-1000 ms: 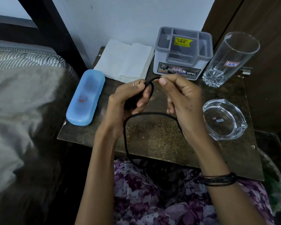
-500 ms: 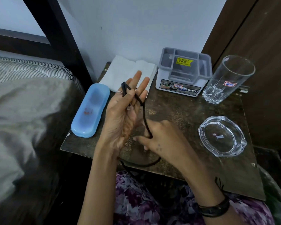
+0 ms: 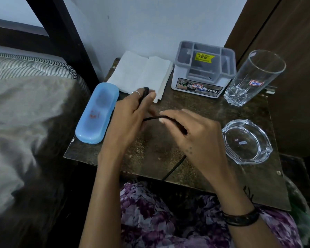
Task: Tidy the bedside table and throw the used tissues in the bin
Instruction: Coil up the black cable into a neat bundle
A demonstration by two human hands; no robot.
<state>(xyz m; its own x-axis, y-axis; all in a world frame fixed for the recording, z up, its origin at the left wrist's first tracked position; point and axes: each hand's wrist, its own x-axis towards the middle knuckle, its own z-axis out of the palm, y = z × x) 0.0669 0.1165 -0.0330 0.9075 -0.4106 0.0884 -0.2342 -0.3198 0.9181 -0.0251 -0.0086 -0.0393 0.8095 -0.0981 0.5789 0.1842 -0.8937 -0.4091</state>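
Observation:
A thin black cable [image 3: 153, 118] runs between both hands over the dark bedside table [image 3: 186, 169]. My left hand [image 3: 131, 113] is closed with the cable wound around its fingers. My right hand [image 3: 190, 131] pinches the cable's free length, which trails under the palm and off the table's front edge. Folded white tissues [image 3: 141, 74] lie flat at the back of the table against the wall, just beyond my left fingertips.
A light blue plastic case [image 3: 97, 113] lies at the left edge. A grey-and-white organiser box [image 3: 204, 70] stands at the back, an empty tall glass [image 3: 252, 77] to its right, a glass ashtray [image 3: 247, 142] at the right. A bed is on the left.
My left hand turned from palm-up with spread fingers to closed over the cable. My right hand rose from the table's front and carried the cable up beside the left.

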